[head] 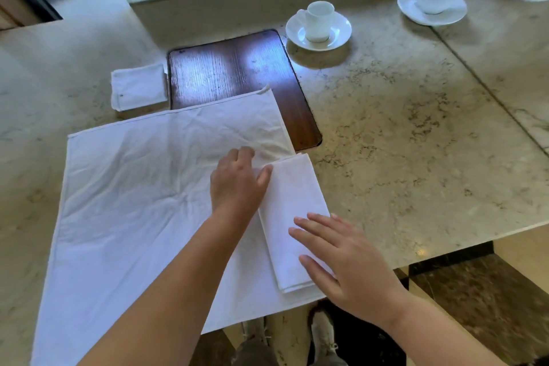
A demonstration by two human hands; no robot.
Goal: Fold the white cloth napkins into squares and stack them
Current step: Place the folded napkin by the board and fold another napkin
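Folded napkin strip [292,217] lies on the spread napkin [133,202]. Left hand [237,184] pinches its far end, fingers curled; right hand [347,258] presses its near part, fingers straight.

Both bare forearms reaching forward over the long folded white cloth strip [292,217].
Left hand [237,180] curled, pinching its far end; right hand [341,252] flat, fingers spread on its near end.
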